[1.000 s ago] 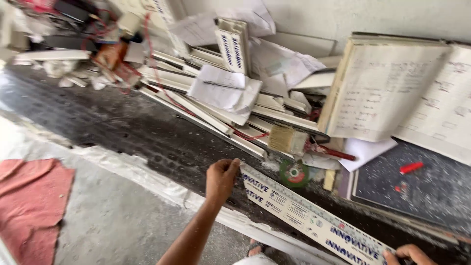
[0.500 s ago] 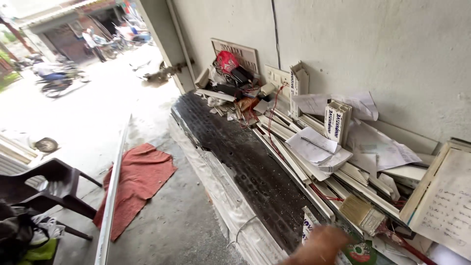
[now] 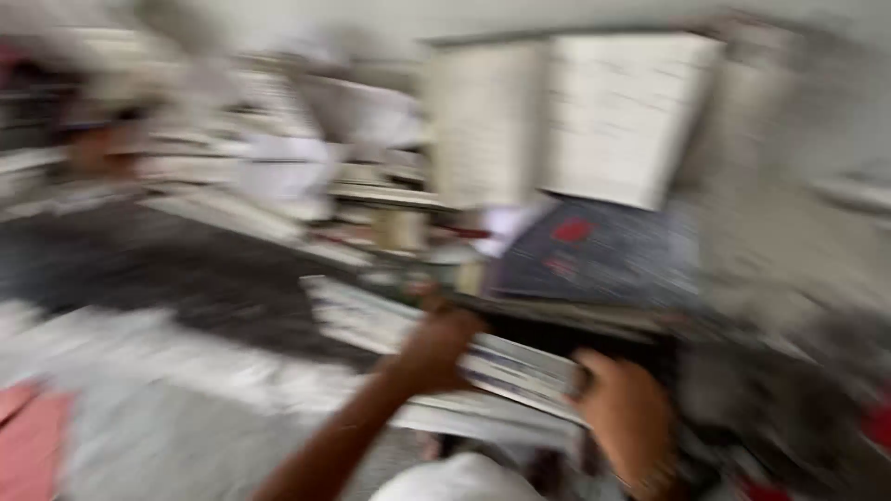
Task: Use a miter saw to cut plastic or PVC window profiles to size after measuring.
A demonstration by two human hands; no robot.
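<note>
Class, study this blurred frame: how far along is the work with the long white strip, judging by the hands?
Done: both hands are on the long white strip, left hand on top, right hand at its near end. In hand: the strip is being gripped beside the dark slab. Left: it remains low by the pile; motion blur hides whether it is lifted.

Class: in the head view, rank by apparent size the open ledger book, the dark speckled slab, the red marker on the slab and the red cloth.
1. open ledger book
2. dark speckled slab
3. red cloth, cut off by the frame, so unsure
4. red marker
</note>
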